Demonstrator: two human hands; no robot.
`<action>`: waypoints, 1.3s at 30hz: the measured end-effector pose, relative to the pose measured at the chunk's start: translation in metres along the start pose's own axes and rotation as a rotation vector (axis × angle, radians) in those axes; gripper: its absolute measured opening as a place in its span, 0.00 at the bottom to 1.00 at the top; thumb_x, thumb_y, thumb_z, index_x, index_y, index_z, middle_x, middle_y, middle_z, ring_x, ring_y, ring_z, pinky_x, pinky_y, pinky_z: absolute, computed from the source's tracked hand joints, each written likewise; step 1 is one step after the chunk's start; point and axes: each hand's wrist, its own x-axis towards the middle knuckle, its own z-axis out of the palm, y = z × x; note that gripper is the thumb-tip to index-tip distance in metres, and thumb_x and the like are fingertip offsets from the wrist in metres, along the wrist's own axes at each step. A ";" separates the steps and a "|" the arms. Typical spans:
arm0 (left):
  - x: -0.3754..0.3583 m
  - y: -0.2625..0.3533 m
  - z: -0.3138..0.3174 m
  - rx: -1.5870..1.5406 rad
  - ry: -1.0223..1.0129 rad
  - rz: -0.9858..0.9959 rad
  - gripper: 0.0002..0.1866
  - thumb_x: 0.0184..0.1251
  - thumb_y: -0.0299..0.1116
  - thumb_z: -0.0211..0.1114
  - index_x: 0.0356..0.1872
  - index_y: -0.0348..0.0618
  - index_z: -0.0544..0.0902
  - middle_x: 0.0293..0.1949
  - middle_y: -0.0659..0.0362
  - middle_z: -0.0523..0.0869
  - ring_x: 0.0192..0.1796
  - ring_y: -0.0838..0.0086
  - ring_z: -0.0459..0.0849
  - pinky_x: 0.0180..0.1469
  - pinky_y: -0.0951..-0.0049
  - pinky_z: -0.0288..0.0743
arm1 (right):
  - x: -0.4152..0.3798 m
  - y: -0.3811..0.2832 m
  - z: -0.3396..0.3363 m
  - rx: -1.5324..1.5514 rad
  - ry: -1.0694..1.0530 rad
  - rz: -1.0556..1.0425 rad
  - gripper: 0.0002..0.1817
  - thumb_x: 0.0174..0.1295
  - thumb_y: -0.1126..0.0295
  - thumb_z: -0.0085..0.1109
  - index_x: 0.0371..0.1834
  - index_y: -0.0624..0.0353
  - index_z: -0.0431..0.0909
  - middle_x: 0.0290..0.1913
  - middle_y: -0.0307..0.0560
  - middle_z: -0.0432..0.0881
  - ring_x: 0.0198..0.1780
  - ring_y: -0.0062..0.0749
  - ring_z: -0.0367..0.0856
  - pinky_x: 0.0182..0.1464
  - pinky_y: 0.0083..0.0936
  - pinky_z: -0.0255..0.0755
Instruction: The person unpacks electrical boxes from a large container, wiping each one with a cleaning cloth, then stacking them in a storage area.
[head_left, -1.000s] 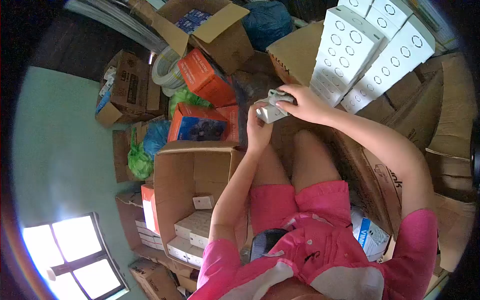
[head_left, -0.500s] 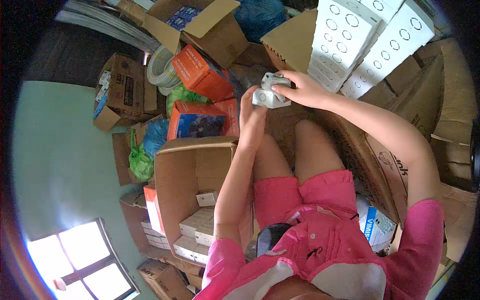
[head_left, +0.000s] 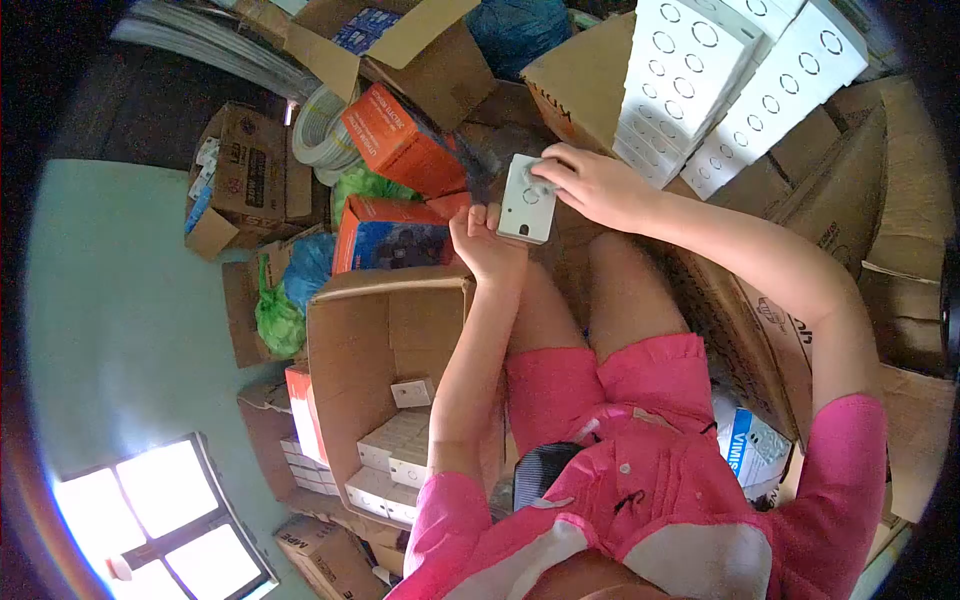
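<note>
A white rectangular box [head_left: 526, 205] with a round ring mark and a dark hole faces up above my knees. It looks like an electrical mounting box. My left hand [head_left: 487, 245] is at its lower left side with fingers curled; part of the grip is hidden behind the box. My right hand [head_left: 600, 190] reaches in from the right, fingers pinched on a small grey-white piece [head_left: 545, 175] against the box's upper end. That piece is blurred and partly covered by the fingers. Beside my left forearm stands an open carton [head_left: 345, 330] with several small white boxes [head_left: 395, 445] inside.
Tall stacks of white boxes with ring marks [head_left: 690, 75] stand at the upper right. Orange cartons [head_left: 395, 140], a coil of white tubing [head_left: 325, 135] and green bags [head_left: 280, 320] lie to the left. A large cardboard carton [head_left: 760, 300] is beside my right leg.
The white box has turned so its broad face with the hole now shows. My left hand has lowered and its fingers have curled. The right hand stays near the box's upper end.
</note>
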 end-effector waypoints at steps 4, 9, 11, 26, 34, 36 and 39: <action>0.001 -0.003 0.005 0.118 0.170 0.075 0.13 0.64 0.44 0.54 0.24 0.51 0.66 0.20 0.66 0.64 0.27 0.74 0.69 0.36 0.69 0.69 | -0.010 -0.012 0.011 0.159 -0.085 -0.178 0.17 0.71 0.59 0.47 0.56 0.55 0.73 0.54 0.55 0.79 0.51 0.51 0.81 0.53 0.41 0.75; 0.009 -0.006 0.006 0.171 0.463 0.209 0.18 0.64 0.43 0.55 0.18 0.56 0.58 0.18 0.70 0.54 0.23 0.79 0.55 0.30 0.74 0.58 | -0.006 -0.015 0.001 0.109 -0.349 0.079 0.16 0.61 0.73 0.54 0.53 0.55 0.75 0.55 0.46 0.77 0.49 0.42 0.82 0.45 0.32 0.82; 0.005 0.006 0.004 0.133 0.318 0.118 0.18 0.64 0.41 0.55 0.18 0.57 0.58 0.17 0.70 0.53 0.22 0.79 0.54 0.30 0.74 0.58 | -0.001 0.007 -0.001 -0.148 -0.028 -0.296 0.16 0.60 0.74 0.55 0.52 0.57 0.75 0.55 0.45 0.78 0.49 0.42 0.82 0.45 0.32 0.82; 0.008 0.011 0.003 0.173 0.377 0.138 0.18 0.65 0.43 0.54 0.18 0.56 0.60 0.16 0.70 0.56 0.21 0.79 0.60 0.29 0.74 0.61 | -0.005 0.012 0.010 -0.231 0.018 -0.437 0.21 0.51 0.67 0.66 0.50 0.54 0.77 0.52 0.40 0.77 0.47 0.36 0.81 0.47 0.30 0.81; 0.001 0.007 0.025 0.173 0.414 0.132 0.19 0.64 0.41 0.55 0.16 0.56 0.58 0.15 0.70 0.54 0.19 0.80 0.56 0.27 0.74 0.59 | 0.001 0.012 0.003 -0.151 0.000 -0.404 0.20 0.53 0.66 0.65 0.51 0.55 0.79 0.54 0.42 0.77 0.49 0.37 0.80 0.49 0.32 0.79; 0.003 0.010 0.017 0.166 0.335 0.115 0.20 0.64 0.41 0.55 0.15 0.56 0.57 0.14 0.70 0.53 0.18 0.80 0.54 0.26 0.74 0.58 | 0.003 0.012 0.001 -0.132 -0.008 -0.318 0.19 0.55 0.68 0.63 0.52 0.56 0.79 0.55 0.43 0.77 0.51 0.40 0.80 0.54 0.34 0.77; 0.005 0.006 0.014 0.179 0.395 0.105 0.21 0.64 0.41 0.55 0.15 0.56 0.56 0.14 0.70 0.53 0.18 0.79 0.54 0.25 0.75 0.57 | -0.007 0.007 0.015 -0.030 -0.045 -0.367 0.20 0.56 0.69 0.62 0.54 0.55 0.79 0.55 0.45 0.78 0.52 0.41 0.80 0.56 0.35 0.77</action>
